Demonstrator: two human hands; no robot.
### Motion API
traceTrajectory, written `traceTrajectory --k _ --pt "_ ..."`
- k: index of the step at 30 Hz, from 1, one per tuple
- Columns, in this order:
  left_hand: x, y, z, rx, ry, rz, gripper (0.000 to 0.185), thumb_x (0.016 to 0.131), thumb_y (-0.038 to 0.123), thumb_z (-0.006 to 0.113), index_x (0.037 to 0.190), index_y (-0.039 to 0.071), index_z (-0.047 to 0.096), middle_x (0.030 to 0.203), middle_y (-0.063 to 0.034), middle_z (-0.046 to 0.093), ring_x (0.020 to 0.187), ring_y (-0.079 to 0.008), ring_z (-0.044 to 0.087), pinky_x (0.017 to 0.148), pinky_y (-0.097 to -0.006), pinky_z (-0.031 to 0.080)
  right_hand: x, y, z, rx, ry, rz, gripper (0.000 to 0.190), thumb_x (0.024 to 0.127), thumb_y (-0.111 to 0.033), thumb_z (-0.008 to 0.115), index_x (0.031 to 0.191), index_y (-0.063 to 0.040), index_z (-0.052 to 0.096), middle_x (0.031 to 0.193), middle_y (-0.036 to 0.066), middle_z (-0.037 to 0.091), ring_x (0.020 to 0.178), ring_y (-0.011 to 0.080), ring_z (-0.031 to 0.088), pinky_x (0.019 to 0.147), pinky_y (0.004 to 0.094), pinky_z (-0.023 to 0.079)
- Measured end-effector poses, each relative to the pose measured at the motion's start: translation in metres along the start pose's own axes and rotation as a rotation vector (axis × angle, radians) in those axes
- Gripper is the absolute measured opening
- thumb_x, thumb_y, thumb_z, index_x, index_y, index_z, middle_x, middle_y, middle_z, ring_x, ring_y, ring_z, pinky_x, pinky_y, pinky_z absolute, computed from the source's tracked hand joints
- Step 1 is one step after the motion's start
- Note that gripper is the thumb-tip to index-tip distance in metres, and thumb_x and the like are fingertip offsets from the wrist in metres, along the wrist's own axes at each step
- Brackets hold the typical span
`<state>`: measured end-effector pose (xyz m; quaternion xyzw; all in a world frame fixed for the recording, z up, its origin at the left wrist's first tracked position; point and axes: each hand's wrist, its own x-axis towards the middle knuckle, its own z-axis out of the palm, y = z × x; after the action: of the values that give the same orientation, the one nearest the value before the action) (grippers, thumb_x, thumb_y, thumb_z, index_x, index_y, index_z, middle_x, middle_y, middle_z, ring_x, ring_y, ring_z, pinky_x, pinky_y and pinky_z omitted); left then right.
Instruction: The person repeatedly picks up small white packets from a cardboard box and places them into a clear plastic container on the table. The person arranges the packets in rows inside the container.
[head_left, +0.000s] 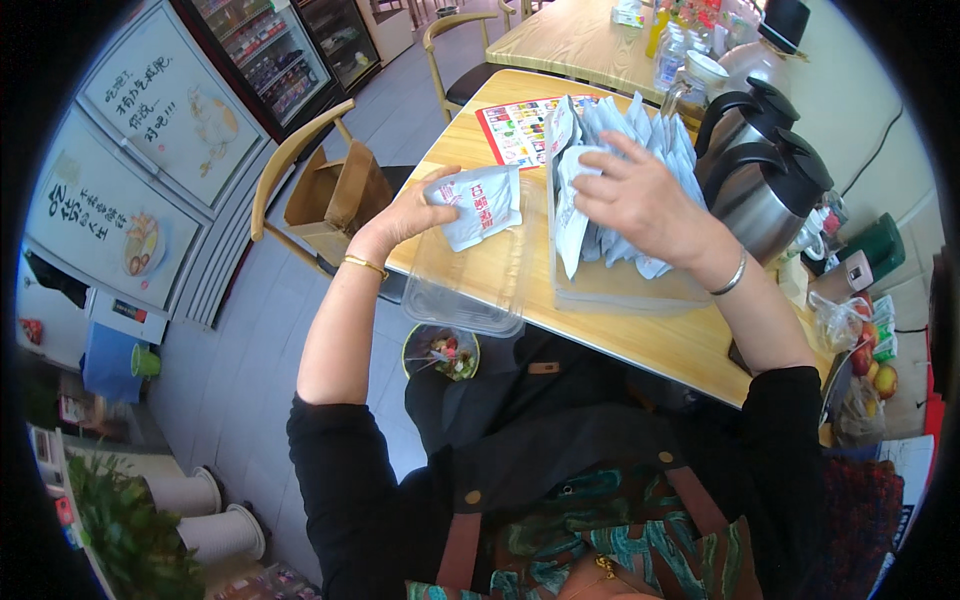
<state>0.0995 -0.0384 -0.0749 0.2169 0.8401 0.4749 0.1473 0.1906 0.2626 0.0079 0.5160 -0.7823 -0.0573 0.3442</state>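
Observation:
A silvery-white foil packet (491, 202) with red printing is in my left hand (412, 214), pinched by its left edge between thumb and fingers. It is above a clear plastic lid (465, 304) that juts past the table's edge. My right hand (637, 196) is over a translucent plastic bin (630, 300), with its fingers spread. Below those fingers a pale packet (571, 232) leans at the bin's left side; whether they touch it is hard to tell. Many similar packets (675, 154) stand on edge, packed together in the bin. My right thumb is hidden.
Two steel vacuum jugs (765, 202) stand close to the bin's right. Behind it lies a red-bordered printed sheet (510, 131) on the wooden table (442, 161). An open cardboard box (341, 195) sits on a chair at left. Under the table edge is a waste bin (442, 352).

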Motion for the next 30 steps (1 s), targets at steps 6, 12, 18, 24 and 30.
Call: traceTrajectory --k 6,12,18,24,30 --pt "0.011 -0.004 0.019 -0.085 0.129 -0.029 0.053 0.079 0.014 0.064 0.126 0.0 0.047 0.112 -0.0124 0.06 0.104 -0.0172 0.056 0.094 -0.0288 0.041 -0.002 0.028 -0.024 -0.006 0.311 0.212 0.015 0.074 -0.002 0.058 0.089 -0.003 0.062 0.086 0.011 0.064 0.076 0.0258 0.062 0.071 0.0319 0.051" --pt "0.002 -0.009 0.023 -0.614 0.112 0.104 0.037 0.088 0.015 0.056 0.123 0.003 0.052 0.116 -0.0125 0.058 0.106 -0.0191 0.056 0.095 -0.0307 0.043 0.024 -0.027 0.015 1.03 0.462 0.768 0.016 0.087 -0.002 0.052 0.1 0.001 0.061 0.084 0.008 0.064 0.071 0.0123 0.059 0.067 0.0266 0.048" --pt "-0.007 0.001 0.027 -1.038 0.083 0.015 0.042 0.095 0.024 0.045 0.132 0.005 0.04 0.126 -0.0106 0.052 0.111 -0.0212 0.054 0.095 -0.0334 0.045 0.057 -0.08 0.095 1.768 0.574 1.27 0.013 0.088 -0.003 0.05 0.093 0.004 0.059 0.087 0.006 0.063 0.078 0.0099 0.057 0.069 0.0264 0.046" --pt "-0.006 -0.026 0.035 -0.83 0.206 0.004 0.052 0.095 0.033 0.047 0.133 -0.001 0.037 0.125 -0.0129 0.052 0.11 -0.0196 0.054 0.091 -0.0309 0.046 0.05 -0.084 0.134 1.356 0.428 1.499 0.018 0.092 -0.007 0.044 0.102 0.004 0.055 0.096 0.01 0.062 0.087 0.0136 0.058 0.079 0.0283 0.046" --pt "-0.018 -0.017 0.04 -1.049 0.213 -0.035 0.053 0.092 0.034 0.053 0.13 -0.001 0.043 0.125 -0.0122 0.053 0.12 -0.0224 0.046 0.106 -0.0345 0.028 0.047 -0.085 0.118 1.14 0.331 1.483 0.016 0.091 -0.008 0.046 0.096 0.004 0.054 0.089 0.01 0.06 0.081 0.0132 0.056 0.073 0.0294 0.045"
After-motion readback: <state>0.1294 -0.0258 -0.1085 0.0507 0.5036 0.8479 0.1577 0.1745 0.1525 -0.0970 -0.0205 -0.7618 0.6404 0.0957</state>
